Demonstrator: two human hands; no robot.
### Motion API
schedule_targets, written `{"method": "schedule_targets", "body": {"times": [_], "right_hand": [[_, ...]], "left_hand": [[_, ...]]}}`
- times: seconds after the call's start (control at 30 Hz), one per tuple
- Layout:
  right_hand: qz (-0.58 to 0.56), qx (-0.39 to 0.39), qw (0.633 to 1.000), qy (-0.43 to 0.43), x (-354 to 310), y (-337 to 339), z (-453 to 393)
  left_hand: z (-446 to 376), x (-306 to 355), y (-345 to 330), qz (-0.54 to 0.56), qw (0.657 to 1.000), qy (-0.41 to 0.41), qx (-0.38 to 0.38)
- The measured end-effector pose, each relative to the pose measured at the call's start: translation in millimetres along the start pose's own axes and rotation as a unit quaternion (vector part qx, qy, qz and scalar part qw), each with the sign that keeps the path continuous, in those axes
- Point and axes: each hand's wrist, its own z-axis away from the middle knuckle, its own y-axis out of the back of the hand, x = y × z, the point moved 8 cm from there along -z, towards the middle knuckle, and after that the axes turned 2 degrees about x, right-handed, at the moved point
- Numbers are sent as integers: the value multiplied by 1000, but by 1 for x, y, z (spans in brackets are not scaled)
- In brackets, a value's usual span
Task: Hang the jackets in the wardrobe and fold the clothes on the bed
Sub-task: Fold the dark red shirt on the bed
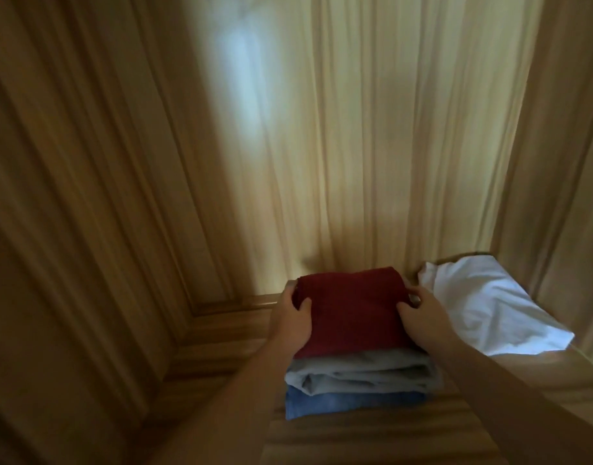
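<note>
Head view: both hands grip a folded dark red garment point(352, 310) topping a stack on a wooden shelf point(372, 431); left hand point(293, 318) and right hand point(422, 313) curl thumbs over its side edges. Grey garment point(358, 372) and blue jeans point(352, 402) lie beneath, mostly covered; everything is motion-blurred

Head view looks forward and down, close, into a wooden wardrobe point(355, 129).

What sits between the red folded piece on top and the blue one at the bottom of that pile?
A folded grey garment lies between the red garment and the blue garment, in the head view.
</note>
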Motion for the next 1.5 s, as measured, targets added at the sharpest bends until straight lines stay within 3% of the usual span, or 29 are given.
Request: {"method": "schedule_targets", "body": {"times": [0.3,0.5,0.67,0.8,1.0,1.2,1.37,1.5], "right_hand": [[6,9,999,34,-9,1,-4],[21,9,998,62,-27,15,32],[136,56,978,148,-68,41,88],[240,115,947,182,-107,74,150],[299,126,937,132,-134,106,269],[310,144,935,95,-152,124,372],[291,149,937,119,-176,116,446],[262,110,947,152,-181,82,503]], "left_hand": [[1,5,14,-9,997,-2,75],[34,36,29,-92,984,-109,104],[78,68,38,-178,961,-205,48],[128,101,42,-263,916,-301,-26],[219,131,69,-275,869,-406,-70],[291,130,123,-272,846,-452,-77],[350,114,187,-275,831,-478,-70],[384,77,240,-283,857,-426,-69]]}}
